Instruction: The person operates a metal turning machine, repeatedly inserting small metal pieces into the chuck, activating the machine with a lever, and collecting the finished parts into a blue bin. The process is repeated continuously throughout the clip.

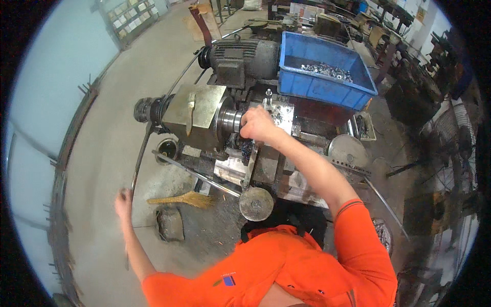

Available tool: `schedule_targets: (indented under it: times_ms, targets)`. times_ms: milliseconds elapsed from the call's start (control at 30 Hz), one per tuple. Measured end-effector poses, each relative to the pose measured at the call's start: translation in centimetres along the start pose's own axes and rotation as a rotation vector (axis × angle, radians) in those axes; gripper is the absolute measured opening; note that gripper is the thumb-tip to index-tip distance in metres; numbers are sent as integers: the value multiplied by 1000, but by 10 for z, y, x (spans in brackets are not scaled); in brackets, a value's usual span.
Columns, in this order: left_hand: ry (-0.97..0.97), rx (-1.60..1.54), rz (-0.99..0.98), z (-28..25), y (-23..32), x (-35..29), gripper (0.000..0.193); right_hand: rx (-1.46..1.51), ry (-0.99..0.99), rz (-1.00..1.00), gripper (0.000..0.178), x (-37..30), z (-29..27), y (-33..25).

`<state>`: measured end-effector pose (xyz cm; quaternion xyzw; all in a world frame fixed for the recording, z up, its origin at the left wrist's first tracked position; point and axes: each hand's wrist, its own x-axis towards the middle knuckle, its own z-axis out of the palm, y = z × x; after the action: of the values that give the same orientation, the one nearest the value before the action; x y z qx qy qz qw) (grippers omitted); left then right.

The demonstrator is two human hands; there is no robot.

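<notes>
My left hand (123, 204) is closed around the lower end of a long metal lever (139, 163), which runs up to the left end of a small lathe's headstock. A flat metal plate (207, 97) covers the headstock, and a brush (190, 113) with a worn handle lies on it. At the bright round spindle nose (228, 122), the fingers of my right hand (257, 124) are curled together. Whatever they hold there is hidden behind the hand. Just right of that hand is the metal tool block (282, 115) with an upright bolt.
Behind the lathe stands a dark electric motor (236, 59). A blue bin (327, 87) with small metal parts is beside it. A long bar (197, 175) ends in a round disc (256, 203) near my body. On the floor lie a straw broom (192, 199) and a dustpan (169, 224).
</notes>
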<state>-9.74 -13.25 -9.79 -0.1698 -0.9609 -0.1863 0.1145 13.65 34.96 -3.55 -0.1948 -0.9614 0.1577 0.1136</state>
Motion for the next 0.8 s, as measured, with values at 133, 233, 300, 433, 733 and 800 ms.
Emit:
schedule_targets:
  times_ms: [133, 233, 300, 433, 733, 800]
  targets:
    - [25, 449, -172, 23, 10, -30, 47, -119, -77, 40, 33, 2, 10, -11]
    - [-63, 450, -209, 21, -23, 8, 47, -104, -96, 6, 32, 3, 10, -11]
    - [-74, 439, -258, 21, -26, 22, 46, -92, -139, 12, 32, 4, 7, -11]
    - [-81, 355, -319, 23, -3, 13, 45, -93, -4, -52, 26, 2, 12, -4]
    - [-73, 144, -263, 15, 89, -82, 37, -190, -137, -57, 28, 2, 11, -10]
    - [-171, 55, -235, 21, 76, -81, 34, -208, -130, -36, 27, 1, 9, -12]
